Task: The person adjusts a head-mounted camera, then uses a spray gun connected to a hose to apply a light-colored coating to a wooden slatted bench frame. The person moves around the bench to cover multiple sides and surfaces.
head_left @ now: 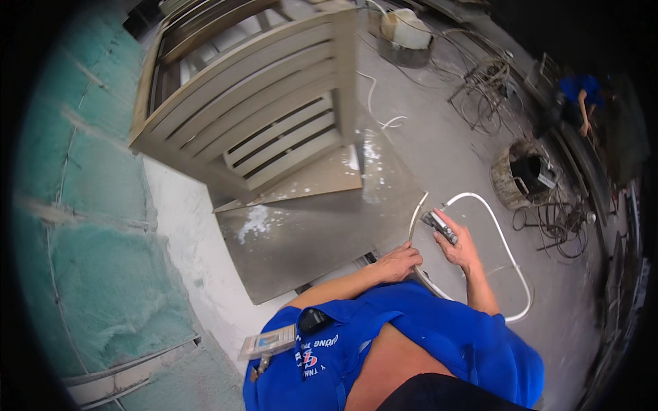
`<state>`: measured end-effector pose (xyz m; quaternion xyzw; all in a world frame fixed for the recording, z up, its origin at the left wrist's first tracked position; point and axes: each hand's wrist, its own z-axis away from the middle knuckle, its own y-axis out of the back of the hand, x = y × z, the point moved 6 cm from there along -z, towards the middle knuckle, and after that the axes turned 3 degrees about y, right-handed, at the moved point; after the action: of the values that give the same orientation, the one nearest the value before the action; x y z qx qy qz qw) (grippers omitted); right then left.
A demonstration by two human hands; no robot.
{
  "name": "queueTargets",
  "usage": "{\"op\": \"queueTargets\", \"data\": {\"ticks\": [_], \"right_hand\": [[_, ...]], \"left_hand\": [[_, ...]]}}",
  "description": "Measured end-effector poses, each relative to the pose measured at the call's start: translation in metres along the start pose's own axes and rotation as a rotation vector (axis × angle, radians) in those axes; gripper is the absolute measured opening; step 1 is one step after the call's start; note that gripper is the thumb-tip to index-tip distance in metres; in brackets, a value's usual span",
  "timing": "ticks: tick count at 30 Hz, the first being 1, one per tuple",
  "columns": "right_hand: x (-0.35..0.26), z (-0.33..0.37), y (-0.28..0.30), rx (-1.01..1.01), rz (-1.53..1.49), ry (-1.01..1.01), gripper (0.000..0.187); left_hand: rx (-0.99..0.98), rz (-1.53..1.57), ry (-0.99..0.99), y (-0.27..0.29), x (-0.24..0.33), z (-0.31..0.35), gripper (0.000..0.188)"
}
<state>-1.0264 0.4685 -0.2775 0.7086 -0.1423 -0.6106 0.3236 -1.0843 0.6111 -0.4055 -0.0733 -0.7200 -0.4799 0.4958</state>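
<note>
My right hand (462,244) is wrapped around a metal spray gun (440,227), its silver body showing above the fingers. A white hose (519,267) loops out to the right of that hand and back toward my body. My left hand (399,263) is closed around a thinner pale hose (413,222), just left of the gun; the fingertips are partly hidden. Beyond my hands, a grey-brown slatted wooden furniture piece (274,103) stands tilted in view on a thin wooden board (312,183). That board lies on a larger dark panel (308,236) spotted with white.
Green netting-like filter sheets (103,274) line the left wall. On the floor at right stand a stained bucket (510,175) and tangled hoses (486,96); another container (404,44) is farther back. A person in blue (581,92) is at the far right.
</note>
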Motion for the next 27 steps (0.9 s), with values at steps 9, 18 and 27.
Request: {"op": "queueTargets", "data": {"ticks": [9, 18, 27], "right_hand": [[0.136, 0.15, 0.201, 0.585, -0.332, -0.564, 0.058], [0.156, 0.155, 0.259, 0.77, -0.307, -0.637, 0.058], [0.16, -0.049, 0.275, 0.226, -0.278, -0.405, 0.063]], "left_hand": [[-0.371, -0.086, -0.19, -0.115, 0.089, -0.208, 0.028], [-0.458, 0.04, -0.341, -0.173, 0.064, -0.273, 0.03], [-0.305, 0.038, -0.119, -0.111, -0.031, -0.404, 0.031]]}}
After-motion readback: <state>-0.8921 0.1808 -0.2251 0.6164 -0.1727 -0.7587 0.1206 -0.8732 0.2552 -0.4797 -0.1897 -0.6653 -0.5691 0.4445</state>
